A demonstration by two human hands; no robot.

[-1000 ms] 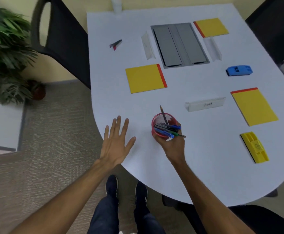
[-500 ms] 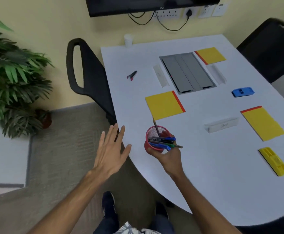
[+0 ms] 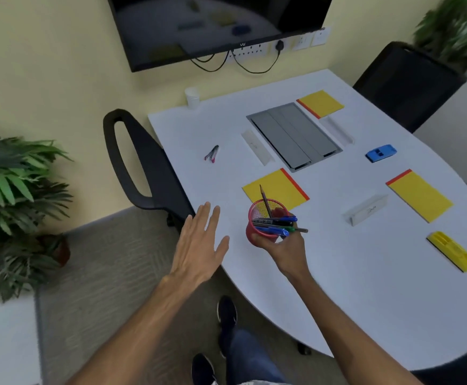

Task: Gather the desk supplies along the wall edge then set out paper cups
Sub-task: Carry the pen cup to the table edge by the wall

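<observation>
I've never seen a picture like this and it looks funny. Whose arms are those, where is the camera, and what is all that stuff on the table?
The camera sits on a person's head and looks down, so you see their own arms and shoes. The right hand has its grip around a red mesh cup with a pencil inside and pens pinched against the rim. The left hand is open and holds nothing. On the white table lie three yellow notepads, a blue stapler, a yellow one, name cards and a stack of paper cups by the wall.
</observation>
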